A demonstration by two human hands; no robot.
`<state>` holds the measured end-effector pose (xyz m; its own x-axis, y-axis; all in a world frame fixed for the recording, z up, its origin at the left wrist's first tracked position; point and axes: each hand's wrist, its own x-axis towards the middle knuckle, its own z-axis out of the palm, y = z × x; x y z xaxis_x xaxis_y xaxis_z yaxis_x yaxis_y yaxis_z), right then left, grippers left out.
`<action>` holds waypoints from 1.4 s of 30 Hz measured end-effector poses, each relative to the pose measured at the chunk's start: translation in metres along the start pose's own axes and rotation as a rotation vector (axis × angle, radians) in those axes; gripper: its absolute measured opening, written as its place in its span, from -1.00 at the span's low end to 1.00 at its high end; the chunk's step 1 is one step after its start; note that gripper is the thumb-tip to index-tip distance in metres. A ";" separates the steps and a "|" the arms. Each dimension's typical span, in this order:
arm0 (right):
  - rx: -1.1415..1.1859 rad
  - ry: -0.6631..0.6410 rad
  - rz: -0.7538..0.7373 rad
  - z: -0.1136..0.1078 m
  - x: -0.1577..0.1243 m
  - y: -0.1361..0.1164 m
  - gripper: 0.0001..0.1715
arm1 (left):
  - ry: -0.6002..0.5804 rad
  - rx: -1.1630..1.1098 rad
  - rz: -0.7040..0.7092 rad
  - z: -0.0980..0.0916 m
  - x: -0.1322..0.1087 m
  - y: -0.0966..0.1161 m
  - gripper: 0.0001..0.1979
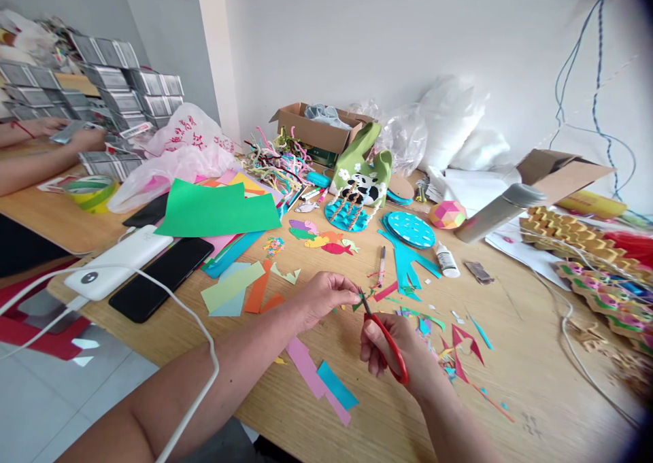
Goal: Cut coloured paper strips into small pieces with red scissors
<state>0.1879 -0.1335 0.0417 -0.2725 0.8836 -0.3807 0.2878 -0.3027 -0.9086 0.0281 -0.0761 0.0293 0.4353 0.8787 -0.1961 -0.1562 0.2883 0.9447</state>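
In my right hand (390, 344) is a pair of scissors (392, 354) with red handles, its dark blades pointing up and left. My left hand (329, 296) pinches a small green piece of paper (358, 301) right at the blade tips. Colourful paper scraps (462, 347) lie to the right of the scissors. Below my left hand are a pink paper strip (311, 374) and a blue paper strip (337, 384). Beyond my hands lie several paper fish (337, 248) in different colours and a small heap of confetti-like bits (274, 247).
A white power bank (117, 262) with a cable and a black phone (160, 279) lie left. Green paper sheets (219, 211) sit behind them. A grey bottle (500, 211) leans at right near egg cartons (576, 245). Another person's hands (84, 136) handle a grey packet, far left.
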 end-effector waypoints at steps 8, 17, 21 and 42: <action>-0.001 0.003 0.002 0.002 -0.003 -0.004 -0.44 | -0.031 -0.074 0.016 0.001 -0.001 0.003 -0.87; 0.000 0.011 -0.013 0.002 -0.001 -0.002 -0.41 | -0.050 -0.077 0.036 0.002 -0.002 0.003 -0.87; 0.005 -0.003 -0.016 0.002 -0.001 -0.002 -0.41 | -0.038 -0.044 0.033 0.001 -0.001 -0.001 -0.82; -0.013 0.005 -0.001 0.003 -0.003 -0.006 -0.42 | -0.021 0.022 0.002 -0.003 0.001 0.000 -0.79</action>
<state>0.1847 -0.1353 0.0475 -0.2681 0.8856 -0.3793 0.2998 -0.2975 -0.9064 0.0255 -0.0743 0.0282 0.4537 0.8709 -0.1889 -0.1380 0.2781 0.9506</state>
